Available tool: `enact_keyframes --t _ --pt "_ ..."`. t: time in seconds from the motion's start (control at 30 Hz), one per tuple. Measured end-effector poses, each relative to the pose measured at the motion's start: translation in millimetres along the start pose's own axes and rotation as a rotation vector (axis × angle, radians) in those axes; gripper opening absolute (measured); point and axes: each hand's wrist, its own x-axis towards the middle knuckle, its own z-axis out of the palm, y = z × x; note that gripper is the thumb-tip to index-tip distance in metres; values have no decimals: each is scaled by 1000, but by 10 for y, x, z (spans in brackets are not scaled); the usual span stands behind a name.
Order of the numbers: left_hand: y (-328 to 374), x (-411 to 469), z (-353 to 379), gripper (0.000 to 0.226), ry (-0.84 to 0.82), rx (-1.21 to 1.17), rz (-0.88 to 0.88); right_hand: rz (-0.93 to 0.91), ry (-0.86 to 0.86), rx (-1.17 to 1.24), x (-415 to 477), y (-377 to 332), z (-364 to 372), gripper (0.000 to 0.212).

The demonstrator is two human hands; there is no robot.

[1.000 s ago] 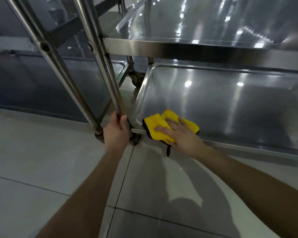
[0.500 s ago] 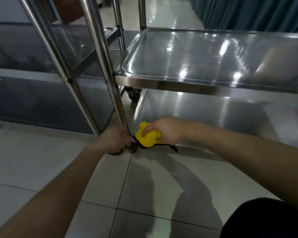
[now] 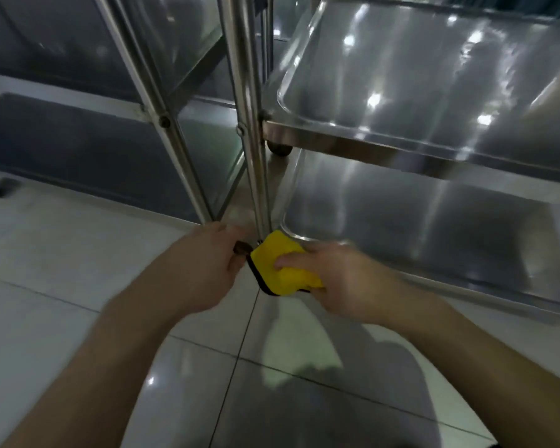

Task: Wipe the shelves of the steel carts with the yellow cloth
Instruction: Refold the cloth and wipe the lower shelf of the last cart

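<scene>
Right hand (image 3: 340, 279) curls its fingers and thumb round the yellow cloth (image 3: 282, 266), which is bunched into a thick wad with a black edge along its left and lower side. The index finger lies across the top of the wad. Just left of the cloth, with a narrow gap between, the left hand (image 3: 204, 270) has its fingers curled inward; blur hides whether they close on anything. A small dark piece (image 3: 241, 247) shows between that hand's fingertips and the cloth, too blurred to name. Under both hands and forearms runs a pale tiled floor (image 3: 78, 253), with the arms' shadows falling on it below the right hand.

The cloth is at the near left corner of the lower shelf (image 3: 434, 227) of a steel cart, and its far tip meets the foot of the cart's corner post (image 3: 251, 124). Whether it presses on the steel I cannot tell. That shelf stretches away beyond the right hand and to its right, shiny, with a raised rim. Above and beyond the same hand hangs the upper shelf (image 3: 417, 76), scattered with light reflections. A caster (image 3: 278, 149) shows under its left corner, beyond the post.

Beyond the left hand and off to its left stands a second cart (image 3: 78, 140); its slanted post (image 3: 162, 124) comes down to the floor just past that hand's knuckles.
</scene>
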Motion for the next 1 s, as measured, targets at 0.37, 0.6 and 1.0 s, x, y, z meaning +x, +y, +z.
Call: enact_keyframes --t 0.37,0.6,1.0 --pt "343 -653 -246 84 94 -1233 -735 -50 163 200 -353 -955 -138 67" --pt "560 -1201 -1454 69 95 -1323 -695 -29 237 324 -761 -1870 -907 59" --pt "732 -1929 -4171 39 89 -643 -351 66 233 537 -1054 -3486 -2852 58"
